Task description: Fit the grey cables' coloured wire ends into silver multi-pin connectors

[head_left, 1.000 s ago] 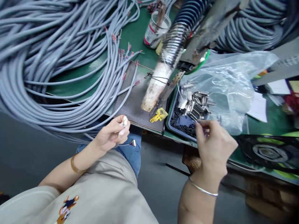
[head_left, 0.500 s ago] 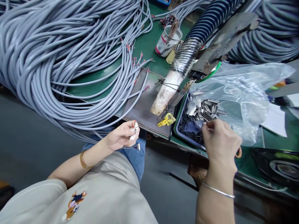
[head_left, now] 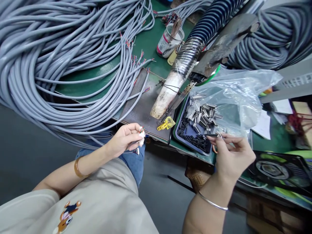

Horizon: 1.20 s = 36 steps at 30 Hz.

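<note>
My left hand (head_left: 126,138), with white covers on some fingertips, is closed around the end of a grey cable, and thin coloured wires (head_left: 142,130) poke out at its fingertips. Just below it hangs a small metal connector (head_left: 137,150) on dark wires. Over the right edge of a blue tray (head_left: 207,150), my right hand (head_left: 231,154) pinches a slim dark piece (head_left: 211,135) whose kind I cannot make out. The tray holds silver metal connectors (head_left: 204,113) and many small black pieces (head_left: 192,141).
Bundles of grey cable (head_left: 80,48) cover the bench's left side. A ribbed hose (head_left: 207,26) with a white end (head_left: 162,100) slants down beside the tray. A yellow clip (head_left: 166,123), a plastic jar (head_left: 168,42), a clear bag (head_left: 234,94) and a black fan (head_left: 280,169) are also here.
My right hand has lifted and turned away from the tray's contents, now with the slim dark piece showing in its fingers. My left hand keeps its grip. The view has shifted slightly right.
</note>
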Available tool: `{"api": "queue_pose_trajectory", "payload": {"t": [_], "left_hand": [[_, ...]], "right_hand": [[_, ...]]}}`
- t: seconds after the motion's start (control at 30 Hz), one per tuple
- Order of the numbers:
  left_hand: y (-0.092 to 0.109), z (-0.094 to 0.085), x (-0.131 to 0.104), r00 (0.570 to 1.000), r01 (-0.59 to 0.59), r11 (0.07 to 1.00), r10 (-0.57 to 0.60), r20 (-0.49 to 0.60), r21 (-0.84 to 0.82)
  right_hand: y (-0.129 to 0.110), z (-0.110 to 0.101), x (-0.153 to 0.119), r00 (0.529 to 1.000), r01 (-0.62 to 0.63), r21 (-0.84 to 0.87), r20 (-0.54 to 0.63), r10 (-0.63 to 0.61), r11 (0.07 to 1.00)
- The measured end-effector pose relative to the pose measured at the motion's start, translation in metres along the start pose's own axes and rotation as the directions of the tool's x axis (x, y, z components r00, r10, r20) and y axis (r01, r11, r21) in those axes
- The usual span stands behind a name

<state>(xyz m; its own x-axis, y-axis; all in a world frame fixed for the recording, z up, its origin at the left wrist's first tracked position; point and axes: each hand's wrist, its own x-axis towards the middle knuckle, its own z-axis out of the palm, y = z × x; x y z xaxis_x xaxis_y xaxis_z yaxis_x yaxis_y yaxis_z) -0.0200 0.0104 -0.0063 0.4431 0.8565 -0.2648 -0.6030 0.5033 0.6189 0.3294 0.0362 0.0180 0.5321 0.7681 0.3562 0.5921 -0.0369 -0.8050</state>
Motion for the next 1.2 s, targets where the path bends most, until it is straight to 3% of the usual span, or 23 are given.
{"api": "queue_pose_trajectory", "payload": {"t": [0.1,0.23,0.3,0.47,0.5,0.57,0.63,0.73,0.77,0.8,1.0,1.2], "left_hand": [[0.000,0.002,0.001,1.000,0.002,1.000,-0.002,-0.008,0.009],[0.002,0.003,0.001,1.000,0.017,1.000,-0.017,-0.002,0.021],[0.003,0.003,0.001,1.000,0.023,0.999,-0.023,0.001,0.025],[0.001,0.004,0.001,1.000,0.022,0.997,-0.021,-0.014,0.069],[0.001,0.005,0.001,1.000,0.017,0.996,-0.015,-0.017,0.084],[-0.001,0.005,0.001,1.000,0.000,0.994,0.002,-0.021,0.110],[-0.002,0.006,0.000,1.000,-0.016,0.992,0.019,-0.022,0.128],[-0.003,0.007,0.000,0.999,-0.029,0.988,0.033,-0.024,0.149],[-0.002,0.007,0.000,0.999,-0.029,0.989,0.033,-0.023,0.148],[-0.002,0.007,0.001,0.999,-0.025,0.990,0.027,-0.018,0.140],[0.006,0.001,0.004,0.991,0.090,0.996,-0.088,0.097,-0.020],[0.006,-0.016,0.005,0.964,0.177,0.968,-0.135,0.230,-0.175]], "right_hand": [[-0.002,0.003,-0.001,0.993,0.080,0.072,-0.090,-0.073,0.994],[-0.012,0.006,-0.010,0.932,0.257,0.112,-0.290,-0.216,0.960],[-0.021,0.006,-0.018,0.919,0.284,0.128,-0.319,-0.232,0.950],[-0.055,0.009,-0.056,0.970,0.214,0.265,-0.173,-0.172,0.940],[-0.061,0.012,-0.065,0.985,0.164,0.267,-0.104,-0.141,0.950],[-0.068,0.022,-0.083,0.981,0.184,0.217,-0.103,-0.165,0.959],[-0.071,0.033,-0.098,0.924,0.349,0.089,-0.196,-0.327,0.933],[-0.071,0.046,-0.110,0.814,0.548,-0.095,-0.166,-0.556,0.831],[-0.072,0.049,-0.113,0.798,0.576,-0.114,-0.134,-0.587,0.809],[-0.073,0.050,-0.114,0.797,0.585,-0.109,-0.104,-0.594,0.804],[-0.082,0.049,-0.123,0.899,0.433,0.053,0.046,-0.435,0.900],[-0.085,0.050,-0.130,0.882,0.458,0.036,0.103,-0.459,0.888]]}}
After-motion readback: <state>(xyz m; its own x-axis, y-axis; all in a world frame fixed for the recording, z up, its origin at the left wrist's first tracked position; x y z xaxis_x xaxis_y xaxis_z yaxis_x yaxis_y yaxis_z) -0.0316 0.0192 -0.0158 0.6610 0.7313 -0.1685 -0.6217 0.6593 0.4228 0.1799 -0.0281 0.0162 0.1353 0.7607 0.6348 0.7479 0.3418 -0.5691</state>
